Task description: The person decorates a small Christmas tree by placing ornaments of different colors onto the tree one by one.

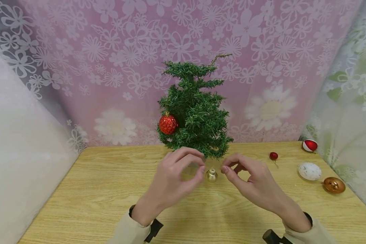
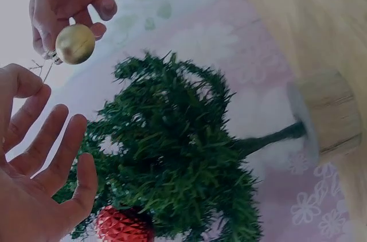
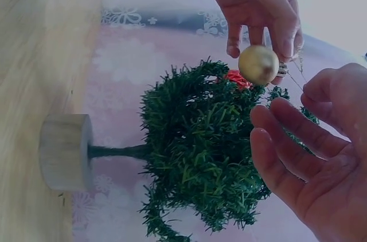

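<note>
A small gold bauble (image 1: pixel 211 175) hangs between my two hands, in front of a green artificial Christmas tree (image 1: pixel 198 112). With thumb and forefinger my left hand (image 1: pixel 175 176) pinches its thin hanging string; the other fingers spread loosely in the left wrist view. On the opposite side my right hand (image 1: pixel 257 181) pinches the string too, its remaining fingers slightly bent. The right wrist view shows the string running from the bauble's cap to these fingertips. A red textured bauble (image 1: pixel 168 124) hangs on the tree's left side. The tree's round wooden base (image 3: pixel 64 151) is mostly hidden behind the hands in the head view.
On the right of the wooden table (image 1: pixel 103 189) lie a small red ball (image 1: pixel 273 156), a red and white bauble (image 1: pixel 310 145), a speckled white ornament (image 1: pixel 309 171) and a copper-coloured ornament (image 1: pixel 334 185). A pink floral curtain (image 1: pixel 125 61) hangs behind the tree.
</note>
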